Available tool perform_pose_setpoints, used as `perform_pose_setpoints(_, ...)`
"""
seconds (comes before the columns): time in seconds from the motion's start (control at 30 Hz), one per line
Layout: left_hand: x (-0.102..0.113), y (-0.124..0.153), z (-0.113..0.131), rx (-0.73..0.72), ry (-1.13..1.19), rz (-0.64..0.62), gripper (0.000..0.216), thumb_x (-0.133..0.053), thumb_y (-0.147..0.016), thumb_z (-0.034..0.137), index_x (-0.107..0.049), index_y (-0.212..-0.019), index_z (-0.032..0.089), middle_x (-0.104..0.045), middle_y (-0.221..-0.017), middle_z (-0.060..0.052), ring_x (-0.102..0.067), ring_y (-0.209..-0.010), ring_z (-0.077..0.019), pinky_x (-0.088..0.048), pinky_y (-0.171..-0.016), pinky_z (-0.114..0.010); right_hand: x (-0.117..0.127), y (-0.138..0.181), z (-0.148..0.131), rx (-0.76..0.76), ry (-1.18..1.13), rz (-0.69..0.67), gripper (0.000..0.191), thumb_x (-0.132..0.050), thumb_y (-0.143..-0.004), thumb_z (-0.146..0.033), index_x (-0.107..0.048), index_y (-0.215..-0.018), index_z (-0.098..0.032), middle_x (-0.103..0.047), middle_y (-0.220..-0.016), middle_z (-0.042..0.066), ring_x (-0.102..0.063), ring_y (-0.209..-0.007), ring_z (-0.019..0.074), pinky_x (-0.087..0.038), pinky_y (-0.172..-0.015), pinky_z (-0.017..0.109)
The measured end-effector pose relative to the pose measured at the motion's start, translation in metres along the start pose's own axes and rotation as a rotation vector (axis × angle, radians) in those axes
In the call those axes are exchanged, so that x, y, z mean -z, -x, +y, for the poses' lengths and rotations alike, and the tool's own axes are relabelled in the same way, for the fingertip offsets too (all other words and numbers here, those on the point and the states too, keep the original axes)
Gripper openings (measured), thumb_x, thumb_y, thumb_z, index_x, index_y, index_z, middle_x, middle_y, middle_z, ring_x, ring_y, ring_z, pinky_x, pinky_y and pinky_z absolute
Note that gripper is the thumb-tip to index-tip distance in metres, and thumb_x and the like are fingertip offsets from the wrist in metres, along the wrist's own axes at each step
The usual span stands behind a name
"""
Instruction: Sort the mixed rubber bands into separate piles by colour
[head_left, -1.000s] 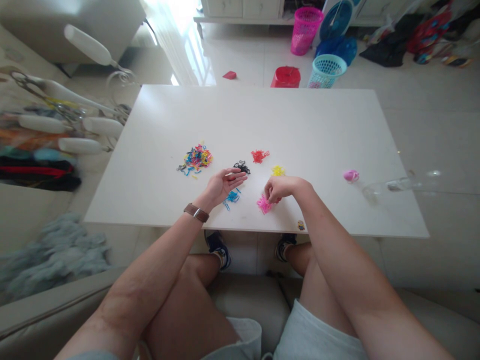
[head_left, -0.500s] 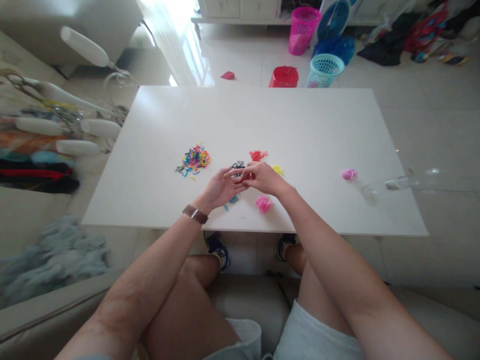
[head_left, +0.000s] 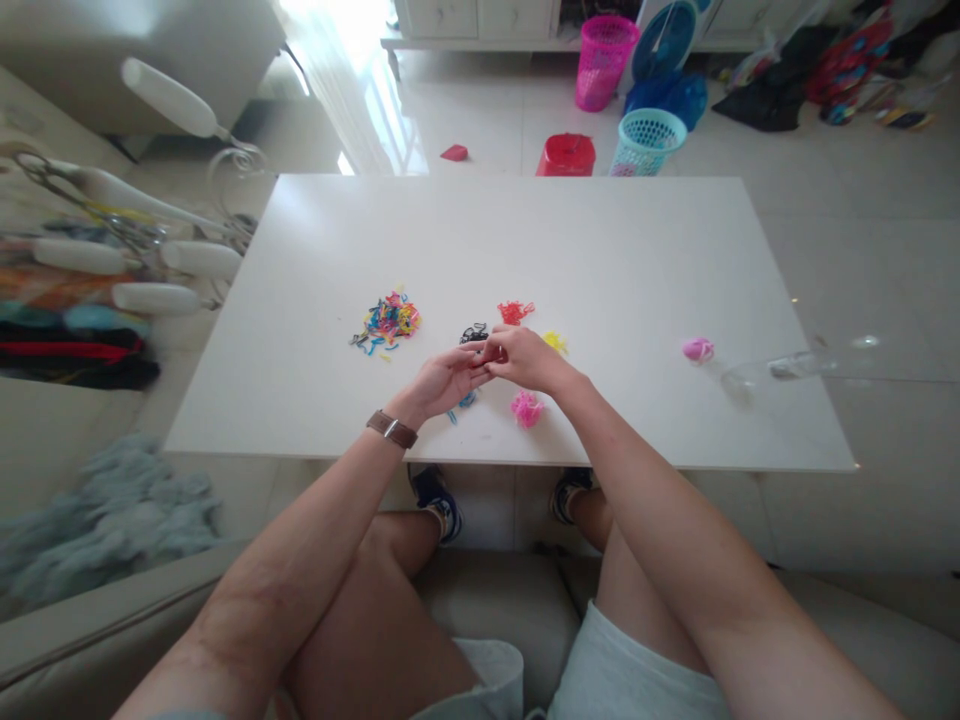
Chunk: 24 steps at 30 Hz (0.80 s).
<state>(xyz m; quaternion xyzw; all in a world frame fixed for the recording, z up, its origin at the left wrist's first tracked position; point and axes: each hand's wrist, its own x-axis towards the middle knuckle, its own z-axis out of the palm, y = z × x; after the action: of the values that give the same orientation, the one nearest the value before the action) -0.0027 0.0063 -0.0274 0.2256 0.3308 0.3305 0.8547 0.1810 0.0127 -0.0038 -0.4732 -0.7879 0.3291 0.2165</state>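
Note:
My left hand (head_left: 445, 380) is palm up above the table, its fingers stretched toward the right. Over those fingertips my right hand (head_left: 523, 358) is closed in a pinch and touches them; whatever is between its fingers is too small to make out. Around the hands lie small heaps of thin rubber bands: black bands (head_left: 474, 332) just behind the fingertips, red bands (head_left: 515, 312) farther back, yellow bands (head_left: 555, 342) beside the right hand, pink bands (head_left: 527, 409) nearer me, and blue bands (head_left: 466, 399) partly hidden under the left hand. A mixed multicoloured pile (head_left: 390, 320) sits to the left.
On the white table (head_left: 600, 240), a pink bundle (head_left: 698, 349) lies at the right, next to a clear, see-through object (head_left: 780, 370) near the edge. Beyond the table stand a red stool (head_left: 567, 155), a light blue basket (head_left: 648, 140) and a pink basket (head_left: 606, 62).
Both hands stay together over the heaps, with only slight finger movement. The left fingers look a little more drawn together under the right hand.

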Motion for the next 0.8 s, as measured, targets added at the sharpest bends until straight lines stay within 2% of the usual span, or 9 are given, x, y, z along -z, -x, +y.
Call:
perform_pose_setpoints(0.13, 0.0013, 0.0002, -0.0003, -0.014, -0.015, -0.045, 0.032, -0.055, -0.082, 0.006, -0.073, -0.108, 0.01, -0.076, -0.103, -0.012, -0.072, -0.091, -0.0171, -0.055, -0.093, -0.03, -0.0021, -0.0007, 0.0012, 0.008, -0.006, 0.006, 0.007, -0.066, -0.076, -0.009, -0.067, -0.077, -0.016, -0.061, -0.083, 0.002, -0.055, -0.072, 0.0131, -0.04, -0.069, 0.026)
perform_pose_setpoints(0.23, 0.0022, 0.0003, -0.0013, -0.015, -0.017, -0.032, 0.034, -0.055, -0.081, 0.005, -0.073, -0.109, 0.01, -0.076, -0.103, -0.012, -0.073, -0.095, -0.0183, -0.054, -0.097, -0.032, -0.0011, -0.0003, 0.0013, 0.016, 0.006, 0.008, 0.006, -0.064, -0.078, -0.01, -0.065, -0.076, -0.016, -0.061, -0.082, 0.002, -0.054, -0.073, 0.0139, -0.04, -0.069, 0.026)
perform_pose_setpoints(0.37, 0.0028, 0.0004, -0.0027, -0.046, -0.041, 0.038, 0.03, -0.057, -0.084, 0.005, -0.074, -0.108, 0.009, -0.077, -0.1, -0.013, -0.073, -0.097, -0.0186, -0.051, -0.105, -0.036, 0.0032, 0.0011, -0.0004, 0.015, 0.012, 0.021, 0.006, -0.063, -0.078, -0.011, -0.064, -0.075, -0.016, -0.06, -0.082, 0.002, -0.053, -0.072, 0.0137, -0.039, -0.069, 0.026)
perform_pose_setpoints(0.57, 0.0007, 0.0011, -0.0031, -0.075, -0.086, 0.127, 0.031, -0.056, -0.082, 0.0, -0.074, -0.105, 0.009, -0.077, -0.107, -0.015, -0.073, -0.107, -0.02, -0.048, -0.112, -0.038, 0.0056, 0.0018, -0.0005, -0.015, 0.03, 0.066, 0.008, -0.059, -0.079, -0.011, -0.065, -0.079, -0.016, -0.061, -0.088, 0.003, -0.054, -0.072, 0.0139, -0.04, -0.071, 0.027)
perform_pose_setpoints(0.7, 0.0002, 0.0008, -0.0016, -0.091, -0.11, 0.205, 0.028, -0.057, -0.082, -0.001, -0.073, -0.104, 0.008, -0.075, -0.111, -0.016, -0.071, -0.11, -0.0197, -0.048, -0.112, -0.036, 0.0053, 0.0004, 0.0012, -0.011, 0.032, 0.113, 0.007, -0.058, -0.079, -0.011, -0.064, -0.079, -0.016, -0.062, -0.086, 0.004, -0.055, -0.075, 0.0157, -0.041, -0.072, 0.028)
perform_pose_setpoints(0.8, 0.0036, 0.0002, 0.0034, -0.14, -0.105, 0.277, 0.025, -0.057, -0.084, -0.002, -0.07, -0.102, 0.009, -0.074, -0.112, -0.015, -0.071, -0.111, -0.0181, -0.05, -0.109, -0.032, 0.0047, -0.0022, 0.0031, -0.074, 0.014, 0.166, 0.007, -0.058, -0.08, -0.011, -0.063, -0.079, -0.017, -0.064, -0.078, 0.004, -0.055, -0.071, 0.0165, -0.041, -0.07, 0.028)
